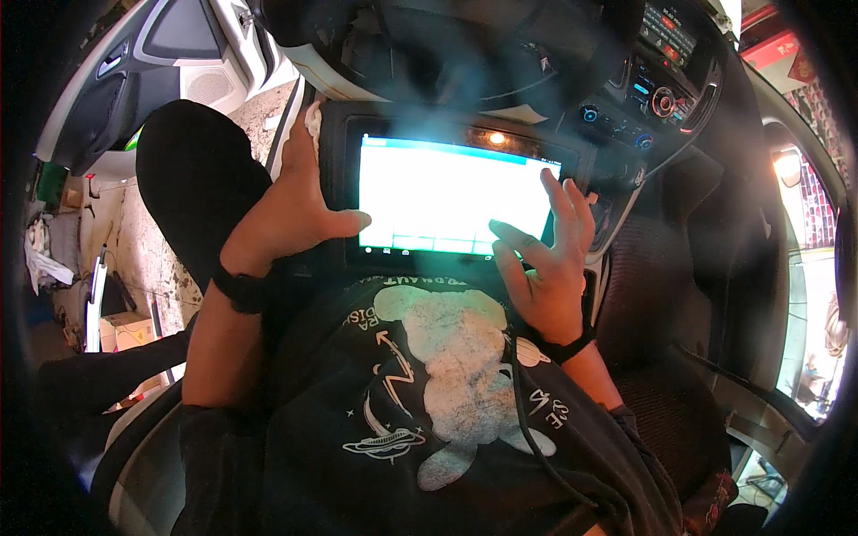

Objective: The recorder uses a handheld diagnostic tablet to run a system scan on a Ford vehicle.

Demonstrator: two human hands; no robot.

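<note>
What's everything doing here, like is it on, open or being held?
Tablet: screen lit, held.
Left hand: gripping the tablet's left edge.
Right hand: fingers spread over the screen's right side; touching is unclear.
Car door: open.
Dashboard screen: lit.

Two hands (290,210), one tablet (451,192), two black wristbands (239,290)

Left hand (288,207) extends its thumb (345,222) inward, right hand (551,281) spreads its fingers (559,205).
</note>
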